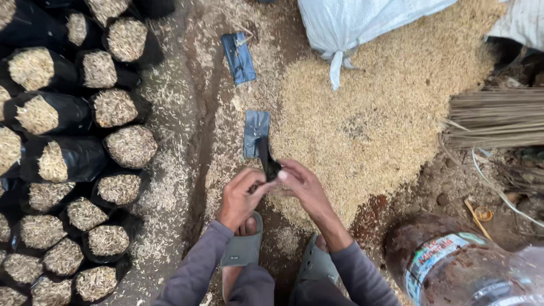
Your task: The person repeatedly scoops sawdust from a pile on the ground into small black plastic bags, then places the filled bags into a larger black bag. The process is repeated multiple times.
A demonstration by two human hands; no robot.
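My left hand (241,195) and my right hand (300,181) meet in front of me, both pinching a small empty black plastic bag (267,161) that sticks up between the fingers. A flat stack of the same dark bags (255,131) lies on the ground just beyond it, and a second flat bundle (238,56) lies farther away. A wide pile of tan husks (374,113) spreads to the right of my hands. My feet in grey-green sandals (245,246) rest on the soil below.
Several black bags filled with husks (68,158) stand packed along the left. A white sack (351,25) lies at the top, a broom of thin sticks (496,116) at the right, and a dirty plastic jug (453,266) at the bottom right.
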